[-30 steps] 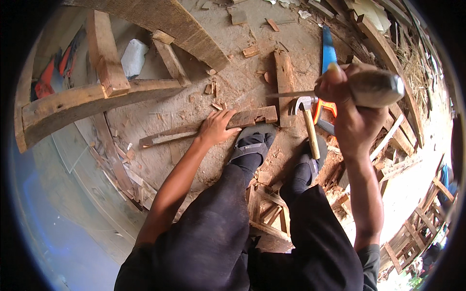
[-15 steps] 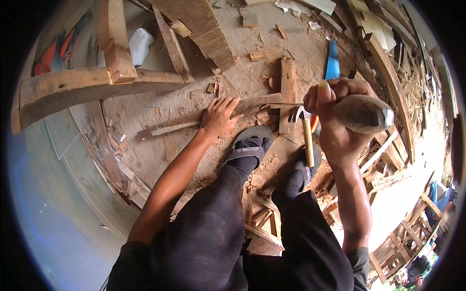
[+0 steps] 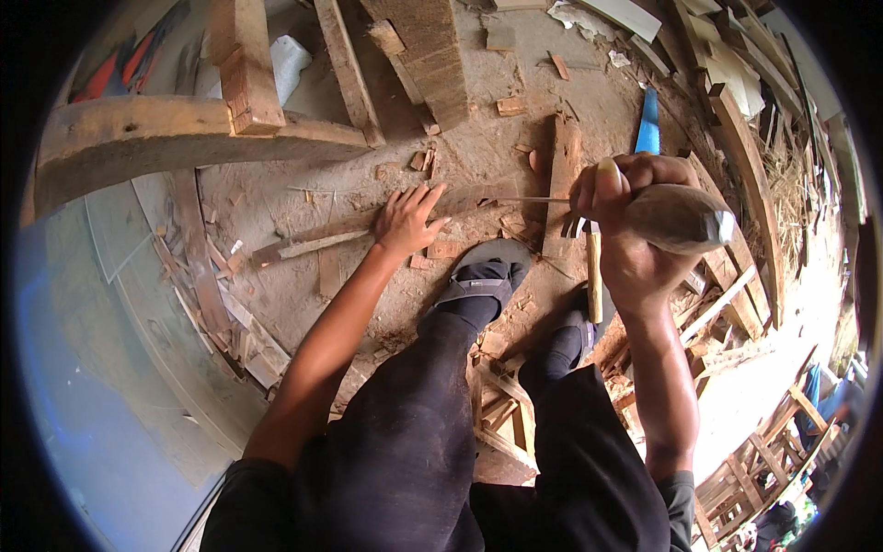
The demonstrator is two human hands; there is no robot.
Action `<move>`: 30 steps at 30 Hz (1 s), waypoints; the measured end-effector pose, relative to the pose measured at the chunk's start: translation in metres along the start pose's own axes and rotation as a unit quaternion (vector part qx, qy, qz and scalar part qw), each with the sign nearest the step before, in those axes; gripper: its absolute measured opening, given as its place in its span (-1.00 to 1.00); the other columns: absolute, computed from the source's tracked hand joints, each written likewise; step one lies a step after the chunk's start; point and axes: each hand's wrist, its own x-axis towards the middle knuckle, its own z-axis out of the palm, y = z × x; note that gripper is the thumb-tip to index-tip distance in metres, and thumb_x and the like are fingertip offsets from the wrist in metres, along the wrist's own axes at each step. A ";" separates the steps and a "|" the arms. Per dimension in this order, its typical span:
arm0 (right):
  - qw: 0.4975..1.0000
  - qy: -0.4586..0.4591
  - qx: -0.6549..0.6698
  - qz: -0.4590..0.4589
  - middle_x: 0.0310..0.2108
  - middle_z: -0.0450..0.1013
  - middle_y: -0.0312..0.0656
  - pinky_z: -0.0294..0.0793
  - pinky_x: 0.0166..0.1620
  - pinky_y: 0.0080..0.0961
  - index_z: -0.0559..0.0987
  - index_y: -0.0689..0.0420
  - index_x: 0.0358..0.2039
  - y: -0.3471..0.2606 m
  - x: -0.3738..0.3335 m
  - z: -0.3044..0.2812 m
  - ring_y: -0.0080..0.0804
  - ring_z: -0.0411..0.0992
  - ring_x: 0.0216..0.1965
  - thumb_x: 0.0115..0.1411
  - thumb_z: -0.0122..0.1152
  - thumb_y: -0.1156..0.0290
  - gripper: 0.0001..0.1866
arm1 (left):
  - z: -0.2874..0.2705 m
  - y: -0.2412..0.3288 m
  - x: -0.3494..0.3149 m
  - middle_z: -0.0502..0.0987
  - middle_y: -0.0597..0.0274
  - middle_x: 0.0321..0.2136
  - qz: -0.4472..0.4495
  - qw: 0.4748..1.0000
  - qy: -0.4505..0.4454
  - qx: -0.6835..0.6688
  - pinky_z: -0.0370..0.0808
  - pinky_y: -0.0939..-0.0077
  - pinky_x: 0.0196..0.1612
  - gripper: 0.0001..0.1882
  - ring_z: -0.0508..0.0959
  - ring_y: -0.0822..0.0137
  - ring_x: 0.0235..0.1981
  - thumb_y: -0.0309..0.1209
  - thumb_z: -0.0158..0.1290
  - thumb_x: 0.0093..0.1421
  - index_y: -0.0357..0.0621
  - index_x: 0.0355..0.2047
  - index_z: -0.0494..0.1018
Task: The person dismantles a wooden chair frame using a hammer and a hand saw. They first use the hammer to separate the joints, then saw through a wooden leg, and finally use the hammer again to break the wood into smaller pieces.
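Note:
My left hand [image 3: 409, 219] lies with spread fingers on a long, rough wooden strip [image 3: 331, 230] on the ground. In my right hand [image 3: 635, 221], closed tightly, is the dark wooden handle [image 3: 682, 219] of a bladed tool. Its thin blade [image 3: 533, 200], seen edge-on, points left, and its far end meets the strip to the right of my left hand. Below my right fist a hammer [image 3: 595, 276] shows its wooden handle, the head partly hidden. Beyond that fist stretches a blue saw-like blade [image 3: 648, 124].
Past the strip lies a thick wooden block [image 3: 562, 184]. A curved wooden frame [image 3: 166, 133] stands at upper left, above glass-like sheets [image 3: 101, 368]. Scrap timber [image 3: 740, 175] is piled on the right. My sandalled feet [image 3: 478, 285] are close to the strip, among wood chips.
The view has shifted slightly, so the frame and block appear farther right. My right hand and the blade have come a little left. The hammer's head is more covered by my fist.

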 end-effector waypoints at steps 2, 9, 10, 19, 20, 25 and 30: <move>1.000 -0.011 -0.007 0.007 -0.32 0.51 -0.23 0.53 -0.32 -0.61 0.62 0.23 -0.35 0.003 0.000 0.005 -0.54 0.53 -0.37 -0.02 0.56 0.56 -0.75 | 0.001 0.002 0.002 0.50 0.13 -0.03 -0.005 1.000 -0.013 -0.007 0.39 0.15 0.08 -0.28 0.51 0.11 0.01 -0.15 0.30 0.09 0.04 0.25 0.35; 0.998 -0.052 -0.020 0.019 -0.33 0.55 -0.18 0.54 -0.28 -0.56 0.62 0.25 -0.34 0.005 -0.002 0.021 -0.46 0.57 -0.35 -0.06 0.59 0.51 -0.70 | 0.002 -0.001 0.001 0.50 0.16 -0.08 0.003 1.000 0.000 0.004 0.41 0.18 0.02 -0.28 0.52 0.13 -0.04 -0.14 0.30 0.08 0.04 0.24 0.35; 0.998 -0.053 -0.015 0.024 -0.33 0.56 -0.18 0.54 -0.28 -0.56 0.61 0.25 -0.34 0.007 -0.003 0.023 -0.45 0.57 -0.35 -0.06 0.59 0.51 -0.69 | 0.002 0.000 0.001 0.50 0.16 -0.08 0.002 1.000 0.002 0.004 0.41 0.18 0.02 -0.28 0.52 0.13 -0.04 -0.15 0.31 0.07 0.04 0.24 0.35; 0.991 -0.112 -0.059 -0.033 -0.41 0.46 -0.28 0.49 -0.31 -0.59 0.50 0.24 -0.36 0.005 0.001 0.032 -0.57 0.47 -0.41 0.10 0.43 0.64 -0.78 | 0.004 -0.002 0.000 0.50 0.16 -0.10 0.009 1.000 0.020 0.003 0.42 0.21 0.01 -0.30 0.52 0.13 -0.06 -0.15 0.32 0.07 0.01 0.21 0.38; 0.988 -0.117 -0.080 -0.052 -0.41 0.46 -0.28 0.48 -0.31 -0.60 0.52 0.24 -0.38 0.003 0.002 0.032 -0.57 0.47 -0.40 0.09 0.44 0.64 -0.79 | 0.005 -0.002 0.000 0.50 0.16 -0.10 0.009 1.000 0.019 0.004 0.42 0.21 0.01 -0.29 0.52 0.13 -0.06 -0.15 0.32 0.07 0.00 0.21 0.38; 0.990 -0.100 -0.090 -0.039 -0.37 0.49 -0.26 0.48 -0.29 -0.59 0.57 0.22 -0.48 -0.001 0.001 0.035 -0.56 0.50 -0.36 0.05 0.48 0.63 -0.82 | 0.006 -0.002 0.000 0.49 0.15 -0.12 0.010 1.000 0.014 0.003 0.41 0.20 0.00 -0.28 0.51 0.13 -0.06 -0.15 0.32 0.07 -0.02 0.22 0.37; 0.987 -0.100 -0.104 -0.069 -0.36 0.53 -0.23 0.50 -0.29 -0.56 0.57 0.23 -0.45 0.007 0.000 0.034 -0.49 0.53 -0.37 0.02 0.50 0.61 -0.80 | 0.004 0.001 0.002 0.50 0.12 -0.09 0.004 1.000 0.002 -0.009 0.40 0.17 0.02 -0.28 0.51 0.11 -0.03 -0.16 0.31 0.07 -0.05 0.22 0.36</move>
